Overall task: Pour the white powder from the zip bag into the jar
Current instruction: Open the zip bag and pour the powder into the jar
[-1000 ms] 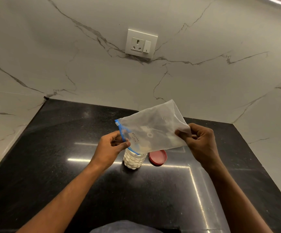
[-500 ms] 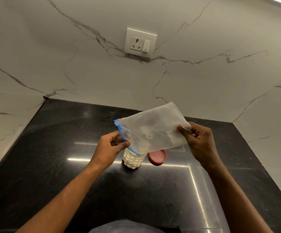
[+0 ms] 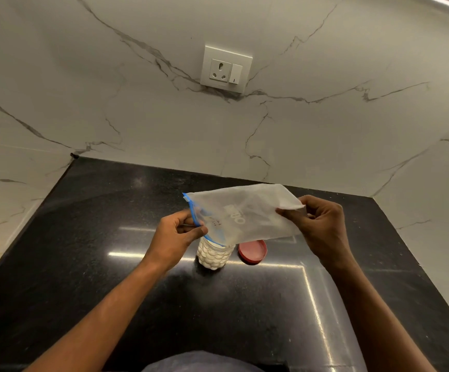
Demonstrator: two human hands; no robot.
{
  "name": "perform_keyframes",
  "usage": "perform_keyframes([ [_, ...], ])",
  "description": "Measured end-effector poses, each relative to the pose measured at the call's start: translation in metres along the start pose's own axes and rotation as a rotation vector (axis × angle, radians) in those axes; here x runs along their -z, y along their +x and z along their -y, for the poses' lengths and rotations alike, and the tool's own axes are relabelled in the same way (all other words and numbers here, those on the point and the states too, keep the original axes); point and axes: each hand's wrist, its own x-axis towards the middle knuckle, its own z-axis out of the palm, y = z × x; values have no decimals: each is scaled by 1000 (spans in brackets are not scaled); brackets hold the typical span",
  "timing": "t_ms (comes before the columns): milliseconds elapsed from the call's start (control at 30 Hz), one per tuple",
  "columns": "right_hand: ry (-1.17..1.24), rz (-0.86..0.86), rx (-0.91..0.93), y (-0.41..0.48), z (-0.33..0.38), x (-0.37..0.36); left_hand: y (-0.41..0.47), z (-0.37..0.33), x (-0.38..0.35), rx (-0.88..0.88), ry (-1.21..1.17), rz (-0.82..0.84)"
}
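Observation:
A translucent zip bag (image 3: pixel 247 213) with a blue zipper strip hangs tilted over the jar, its mouth pointing down to the left. My left hand (image 3: pixel 179 233) pinches the zipper end just above the jar's opening. My right hand (image 3: pixel 317 224) grips the raised bottom corner of the bag. The bag looks nearly flat, with little powder visible inside. The clear dimpled jar (image 3: pixel 214 255) stands upright on the black counter (image 3: pixel 97 264) and is filled with white powder; its rim is hidden by the bag.
A red lid (image 3: pixel 252 252) lies flat on the counter just right of the jar. A marble wall with a white socket and switch (image 3: pixel 226 69) rises behind. Marble walls also close off the counter's left and right sides.
The bag's raised bottom end has dropped lower and flattened out. Both hands keep their grip, and the jar and lid have not moved.

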Motion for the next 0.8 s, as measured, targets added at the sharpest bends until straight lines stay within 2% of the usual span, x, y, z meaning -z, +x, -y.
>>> perform_keyframes([
  [67, -25, -23, 13, 1, 2, -1, 0, 0, 0, -2, 1, 1],
  [300, 20, 69, 42, 1, 11, -6, 2, 5, 2, 19, -12, -17],
  [533, -31, -3, 103, 5, 19, -9, 3, 9, 1, 21, -42, 3],
  [633, -59, 82, 63, 4, 18, -14, 3, 11, 1, 34, -73, -4],
  [800, -49, 4, 89, 4, 23, -13, 3, 14, 0, 48, -76, -5],
])
